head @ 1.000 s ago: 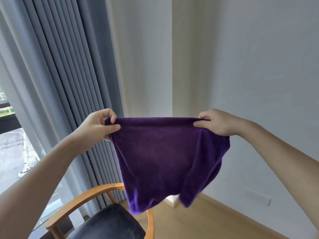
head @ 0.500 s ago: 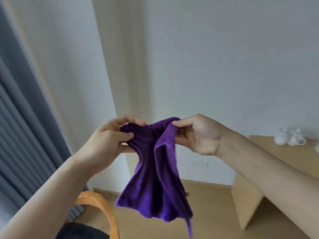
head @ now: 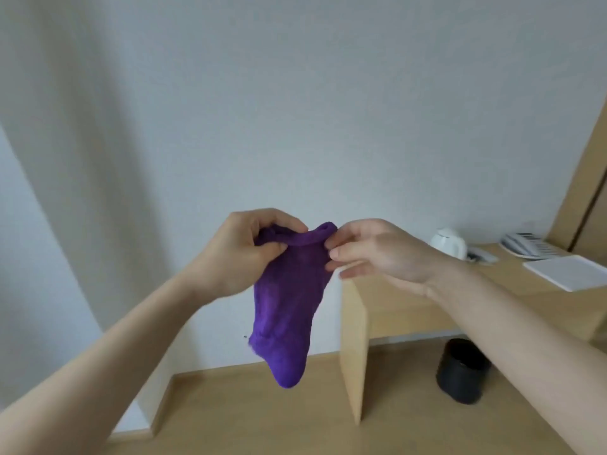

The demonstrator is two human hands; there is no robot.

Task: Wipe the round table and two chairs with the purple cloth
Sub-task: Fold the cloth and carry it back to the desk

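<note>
My left hand (head: 244, 249) grips one top corner of the soft purple cloth (head: 289, 300), thumb and curled fingers bunched round the fabric, and my right hand (head: 371, 254) pinches the other top corner just beside it between thumb and fingertips, its lower fingers loosely spread beneath. The two hands are close together at chest height, so the cloth is folded lengthwise and hangs down between them in a narrow, gathered drape, its lower tip dangling free in the air above the light wooden floor (head: 246, 415) and touching nothing else. Behind the cloth stands a plain white wall (head: 295, 110). To the right of the cloth, just behind my right wrist, is a pale wooden desk (head: 387, 310) with a slab side panel that reaches the floor. On the desk's top, further right of the cloth, sit a white electric kettle (head: 450, 243), a white telephone (head: 525, 246) and a flat white square tray (head: 568, 272); small dark items beside the kettle are too blurred to identify. Under the desk, lower right of the cloth, a round black waste bin (head: 463, 371) stands on the floor. At the far right edge a tall wooden panel (head: 588, 178) rises beside the desk. Neither the round table nor the chairs are in sight.
</note>
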